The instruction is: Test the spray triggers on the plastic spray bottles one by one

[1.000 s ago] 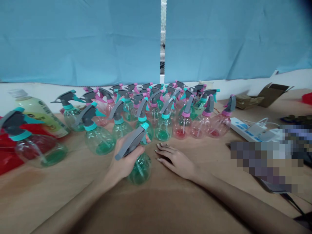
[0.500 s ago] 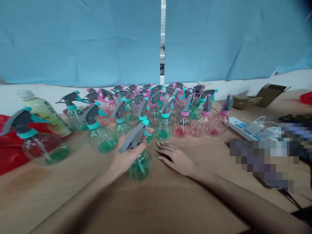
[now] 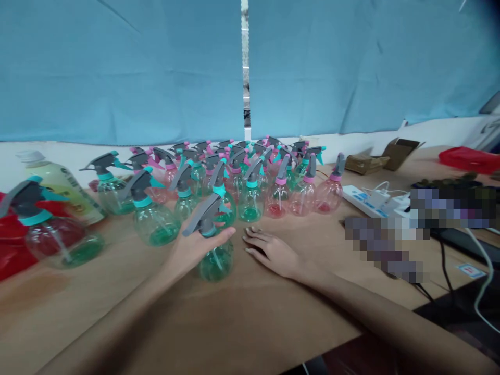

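Observation:
My left hand point(image 3: 191, 251) is round the neck of a clear green spray bottle point(image 3: 216, 262) with a grey trigger head and a teal collar. The thumb lies straight across the front of the neck; the other fingers are mostly hidden behind it. This bottle looks upright, with its base at the tabletop. My right hand point(image 3: 275, 253) rests palm down on the table to the right of it, fingers stretched out, holding nothing. Just beyond both hands are a green spray bottle point(image 3: 250, 204) and a pink spray bottle point(image 3: 277, 200), each with a little coloured liquid showing.
Several more green and pink spray bottles stand in rows towards the wall. To the left are a large labelled bottle point(image 3: 70, 187) and a red bag point(image 3: 11, 255). A white power strip point(image 3: 365, 202), cables and an open cardboard box point(image 3: 400, 153) are on the right.
The view has turned slightly to the right. My left thumb has straightened out across the bottle's neck, and the fingers have shifted lower from the trigger. My right hand stays flat on the table.

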{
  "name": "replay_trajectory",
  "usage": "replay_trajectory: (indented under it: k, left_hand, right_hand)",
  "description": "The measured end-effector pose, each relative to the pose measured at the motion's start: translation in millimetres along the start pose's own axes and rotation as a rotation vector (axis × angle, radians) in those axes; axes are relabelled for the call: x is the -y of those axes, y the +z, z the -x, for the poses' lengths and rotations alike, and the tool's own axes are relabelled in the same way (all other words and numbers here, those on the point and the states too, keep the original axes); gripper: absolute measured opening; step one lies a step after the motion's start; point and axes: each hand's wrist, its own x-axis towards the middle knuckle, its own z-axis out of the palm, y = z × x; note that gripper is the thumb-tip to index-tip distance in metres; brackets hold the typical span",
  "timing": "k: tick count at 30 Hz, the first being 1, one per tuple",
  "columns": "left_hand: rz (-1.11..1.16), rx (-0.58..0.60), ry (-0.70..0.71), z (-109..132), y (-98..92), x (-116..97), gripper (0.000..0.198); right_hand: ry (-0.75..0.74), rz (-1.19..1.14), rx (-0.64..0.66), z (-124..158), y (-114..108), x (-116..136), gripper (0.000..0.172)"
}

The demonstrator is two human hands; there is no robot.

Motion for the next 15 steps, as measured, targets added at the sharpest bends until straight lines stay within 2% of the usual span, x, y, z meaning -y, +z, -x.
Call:
replay_trajectory:
  k: [4,7,12,15]
  left_hand:
    - [-0.005,-0.075,0.006,4,-5.2,11,0.063]
    - [-0.006,-0.095,0.027,12,-13.1,25,0.060]
    - [-0.208,0.040,-0.002,32,-22.5,39,0.057]
    - [-0.291,0.037,-0.013,41,-21.3,41,0.059]
  right_hand:
    - [0.026,0.018,0.059,27,-11,3,0.043]
    - [0.068,0.000,0.082,49,-22,4,0.044]
    - [0.149,0.006,0.162,70,-36,9,0.047]
    - [0.163,0.046,0.199,70,-38,15,0.050]
